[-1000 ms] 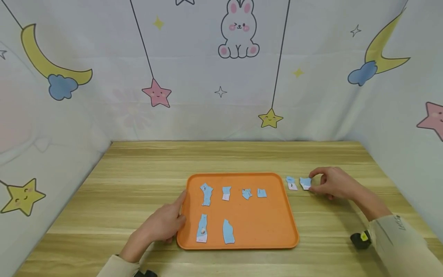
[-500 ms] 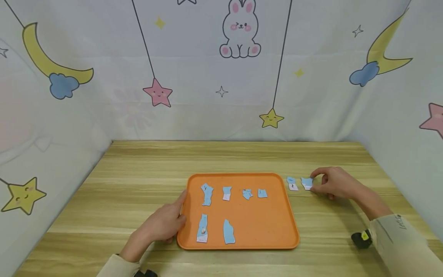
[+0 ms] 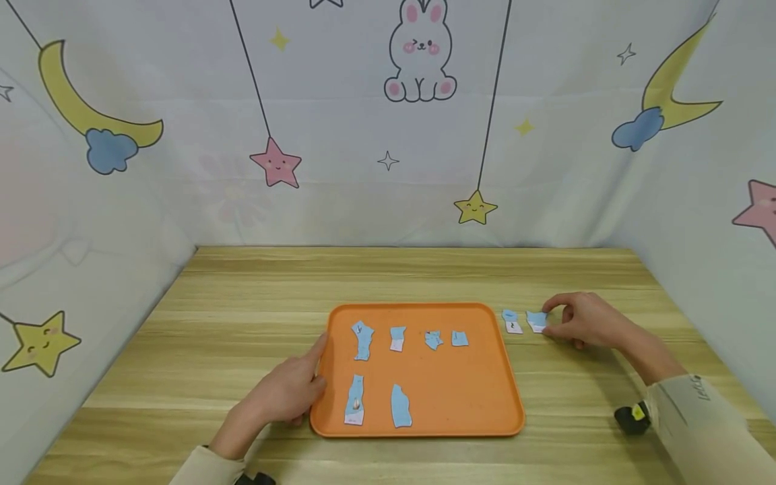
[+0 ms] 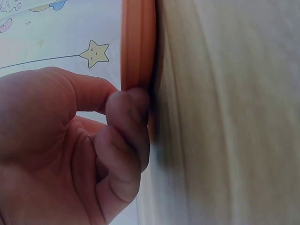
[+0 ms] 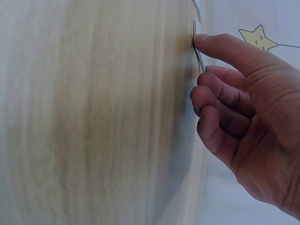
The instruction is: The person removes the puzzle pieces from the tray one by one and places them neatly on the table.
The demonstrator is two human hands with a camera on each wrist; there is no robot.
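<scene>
An orange tray lies on the wooden table, with my left hand at its left rim. The index finger reaches along that rim, and in the left wrist view the other fingers curl against the tray's edge. Right of the tray, my right hand pinches a torn light-blue and white paper piece between thumb and index finger. This piece appears edge-on in the right wrist view, close to the tabletop. Beside it on the table lies another torn paper piece, with a small dark mark.
Several torn blue paper pieces lie spread in the tray. Among them are a tall piece, a curved plain piece and a piece with a small white picture. A cloth with cartoon prints stands behind the table.
Both hands keep their places, and the paper pieces lie as before. Only the head view has shifted very slightly.
</scene>
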